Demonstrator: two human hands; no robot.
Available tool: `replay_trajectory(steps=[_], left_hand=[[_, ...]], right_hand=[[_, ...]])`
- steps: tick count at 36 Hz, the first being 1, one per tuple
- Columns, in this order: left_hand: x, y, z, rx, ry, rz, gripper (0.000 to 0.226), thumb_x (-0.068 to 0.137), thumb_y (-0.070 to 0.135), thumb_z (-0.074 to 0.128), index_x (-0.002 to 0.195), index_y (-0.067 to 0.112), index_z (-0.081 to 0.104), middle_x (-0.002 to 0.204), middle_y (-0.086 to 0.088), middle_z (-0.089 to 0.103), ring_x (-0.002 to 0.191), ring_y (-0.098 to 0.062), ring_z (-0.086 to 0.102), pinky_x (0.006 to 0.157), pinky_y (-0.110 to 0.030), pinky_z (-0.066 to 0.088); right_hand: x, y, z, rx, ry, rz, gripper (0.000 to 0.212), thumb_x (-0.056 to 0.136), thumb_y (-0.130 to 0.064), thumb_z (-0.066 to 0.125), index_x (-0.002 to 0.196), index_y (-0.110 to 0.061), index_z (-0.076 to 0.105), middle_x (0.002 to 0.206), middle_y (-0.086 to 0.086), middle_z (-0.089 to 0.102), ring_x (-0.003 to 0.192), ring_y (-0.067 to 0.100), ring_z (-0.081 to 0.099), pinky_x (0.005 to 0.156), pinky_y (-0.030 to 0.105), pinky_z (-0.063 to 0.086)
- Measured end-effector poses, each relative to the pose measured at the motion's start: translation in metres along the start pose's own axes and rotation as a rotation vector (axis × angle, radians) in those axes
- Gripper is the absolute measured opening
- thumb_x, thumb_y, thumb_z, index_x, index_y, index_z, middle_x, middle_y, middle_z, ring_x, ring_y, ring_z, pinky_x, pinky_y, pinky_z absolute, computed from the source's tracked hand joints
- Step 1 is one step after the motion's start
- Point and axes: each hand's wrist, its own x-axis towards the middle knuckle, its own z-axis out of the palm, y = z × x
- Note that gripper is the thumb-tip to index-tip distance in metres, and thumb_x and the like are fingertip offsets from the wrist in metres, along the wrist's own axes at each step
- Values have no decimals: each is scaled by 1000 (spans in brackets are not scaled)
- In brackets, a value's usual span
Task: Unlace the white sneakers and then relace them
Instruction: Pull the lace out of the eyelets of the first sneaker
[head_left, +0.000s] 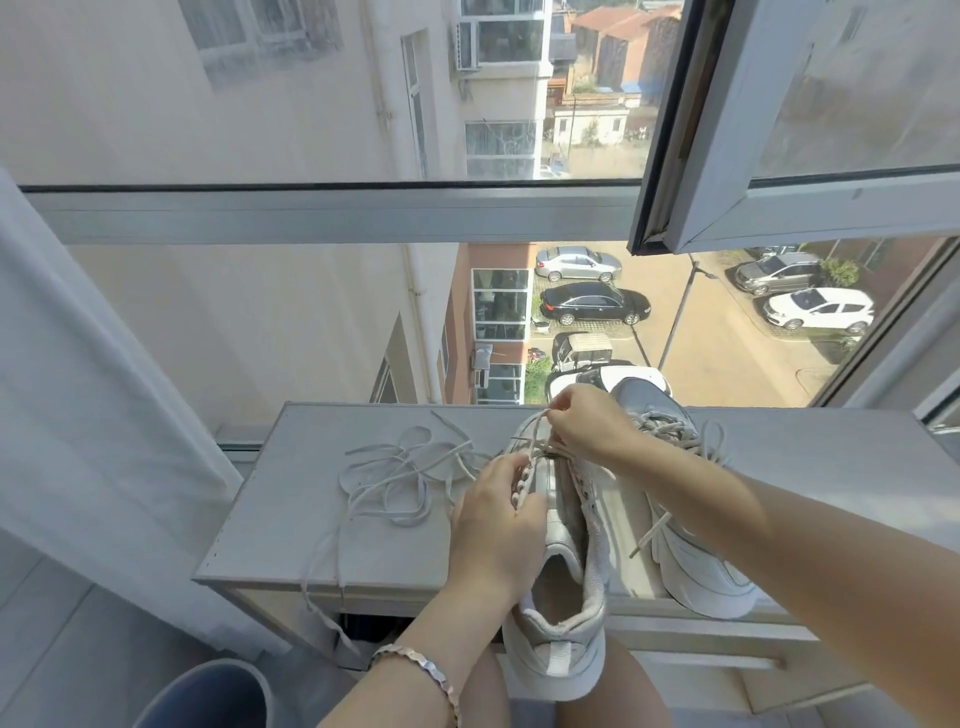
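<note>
On the white ledge (291, 519) by the window, two sneakers are being laced.
A loose lace (395, 470) lies tangled at the left, one end hanging over the edge. The left hand (496, 525) grips the eyelet edge of the near sneaker (563, 613), whose heel overhangs the ledge. The right hand (587, 423) pinches a lace strand above its toe. The second sneaker (696, 561) stands just beside it, laced.

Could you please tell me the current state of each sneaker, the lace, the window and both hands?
Near sneaker: mostly unlaced, heel overhanging the table edge.
Far sneaker: laced, ends untied, standing on the table.
Lace: mostly out, heaped on the table, one strand hanging over its edge.
Window sash: open.
Left grip: holds the near sneaker's eyelet side.
Right grip: pinches the lace above its toe.
</note>
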Motion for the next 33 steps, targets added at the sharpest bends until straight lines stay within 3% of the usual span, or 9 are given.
replay_trajectory(steps=[3,5,12,16,20,23,26,28,33], left_hand=[[1,-1,1,-7,6,5,59,70,33,33,126,30,51,121,16,52,119,-11,45,105,-41,34],[2,-2,2,-13,16,14,50,70,32,35,115,31,55,112,14,56,110,-13,49,100,-43,38],[2,-3,2,-7,7,24,58,69,33,34,124,30,52,124,13,53,118,-10,45,103,-40,35],[0,1,1,12,-10,0,62,69,34,32,129,29,48,127,13,50,120,-10,43,105,-38,33],[0,3,1,27,-24,7,63,69,35,31,129,29,48,131,13,50,122,-10,42,106,-39,32],[0,3,2,33,-27,8,64,69,35,31,129,29,48,131,13,50,122,-9,42,107,-39,31],[-1,2,2,42,-19,12,63,69,35,31,129,28,48,131,13,50,121,-8,43,107,-39,31],[-1,2,3,46,-16,15,62,69,35,32,128,28,49,130,12,51,120,-9,44,105,-39,33],[0,3,4,75,-23,20,62,70,34,31,129,28,48,128,12,51,119,-9,44,104,-38,34]], right_hand=[[-11,-12,-12,-236,-146,-391,44,83,6,49,122,-14,56,127,0,51,116,16,48,91,25,42],[-13,-13,-15,-505,-271,-582,41,86,-3,50,122,-21,58,128,-6,50,121,15,41,100,32,40],[-13,-6,-20,-680,-194,-671,23,96,-22,46,101,-16,68,107,-3,59,98,18,56,81,32,46],[-13,2,-13,-392,-74,-399,18,98,-17,40,98,-10,56,99,2,54,88,18,52,72,26,37],[0,6,-31,144,113,51,17,97,-1,35,86,-5,47,83,10,56,75,21,60,63,31,49],[1,11,-37,-115,49,124,21,93,3,36,82,-3,52,80,9,54,68,19,52,48,18,36],[-7,9,-36,-368,22,-193,39,85,10,39,116,-7,56,116,7,55,108,23,50,81,21,42],[-11,4,-37,-485,-57,-448,54,84,8,39,131,-15,51,134,0,48,126,19,37,104,30,33],[-10,4,-28,-631,-267,-706,26,95,-27,52,116,-22,65,126,-3,55,120,18,42,99,31,36]])
